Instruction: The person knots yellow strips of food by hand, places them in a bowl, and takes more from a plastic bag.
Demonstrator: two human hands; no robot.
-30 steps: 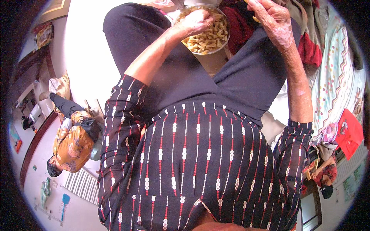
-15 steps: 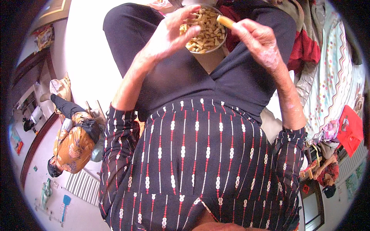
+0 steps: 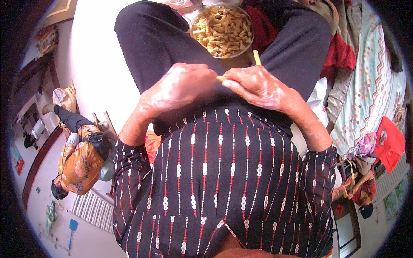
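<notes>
My right hand is closed around a pale yellow stick-shaped piece of food, whose far end pokes up above the knuckles. Another bit of yellow shows between the right thumb and the fingers of my left hand. The left hand is curled and slightly blurred, meeting the right over my lap; its fingers close at that yellow end. Whether both bits belong to one stick is hidden by the right hand. Beyond the hands, between my knees, a round metal bowl holds many short yellow pieces.
A person in an orange flowered top sits at the left, and another in red at the lower right. Dotted fabric, a dark red cloth and a red sheet lie to the right.
Both hands have come down from beside the bowl toward my waist and met. The left hand, open before, is now closed. The right hand still holds a yellow stick.
</notes>
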